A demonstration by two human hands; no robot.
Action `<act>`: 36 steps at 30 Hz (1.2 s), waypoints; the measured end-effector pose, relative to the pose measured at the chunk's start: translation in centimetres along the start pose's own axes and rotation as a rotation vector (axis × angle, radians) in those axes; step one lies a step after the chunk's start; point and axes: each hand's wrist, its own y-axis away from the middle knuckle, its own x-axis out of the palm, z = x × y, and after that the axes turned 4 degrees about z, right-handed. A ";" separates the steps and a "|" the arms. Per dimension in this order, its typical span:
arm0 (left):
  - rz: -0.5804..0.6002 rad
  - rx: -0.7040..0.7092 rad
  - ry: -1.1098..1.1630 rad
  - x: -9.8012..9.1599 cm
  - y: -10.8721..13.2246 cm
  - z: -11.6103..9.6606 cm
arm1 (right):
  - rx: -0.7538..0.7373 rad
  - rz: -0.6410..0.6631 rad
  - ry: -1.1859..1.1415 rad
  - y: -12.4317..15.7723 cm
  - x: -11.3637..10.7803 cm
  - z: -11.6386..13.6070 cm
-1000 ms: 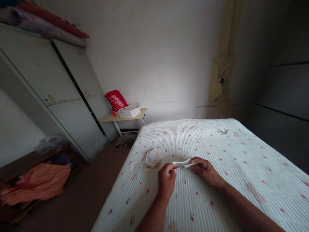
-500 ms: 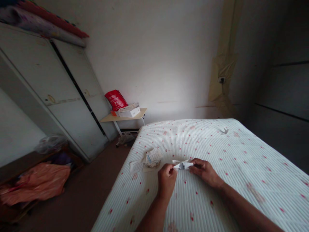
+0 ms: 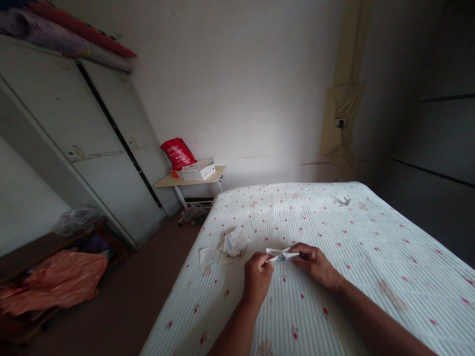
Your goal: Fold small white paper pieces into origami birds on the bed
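Observation:
A small folded piece of printed paper [image 3: 282, 256] is stretched between my two hands, just over the bed. My left hand [image 3: 257, 277] is closed and pinches its left end between thumb and fingers. On the other side, my right hand [image 3: 315, 263] pinches the right end, fingers curled. Beyond the left hand lies a loose pile of printed paper pieces [image 3: 235, 242], with one flat sheet [image 3: 210, 256] beside it. A folded paper shape [image 3: 345, 200] with upright points sits farther off, toward the bed's far right.
The bed [image 3: 297, 306] has a white ribbed cover with red dots. Past its far left corner, a small table [image 3: 166, 182] holds a red bag [image 3: 178, 153] and a white box [image 3: 199, 172]. A wardrobe [image 3: 100, 138] stands left, near an orange plastic bag [image 3: 63, 277].
The folded paper between my hands looks flatter, its middle drawn into a narrow, pointed strip. Both hands keep their grip and have barely shifted.

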 end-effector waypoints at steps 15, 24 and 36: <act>0.073 -0.027 -0.174 -0.4 0.0 -0.8 | -0.104 0.022 0.265 0.0 -0.2 -0.5; 0.016 -0.105 -0.191 0.0 -0.2 0.2 | -0.097 -0.042 0.340 -0.1 -0.1 -0.8; 0.070 -0.198 0.156 0.0 -0.1 0.6 | -0.060 -0.059 0.007 0.1 0.3 -0.3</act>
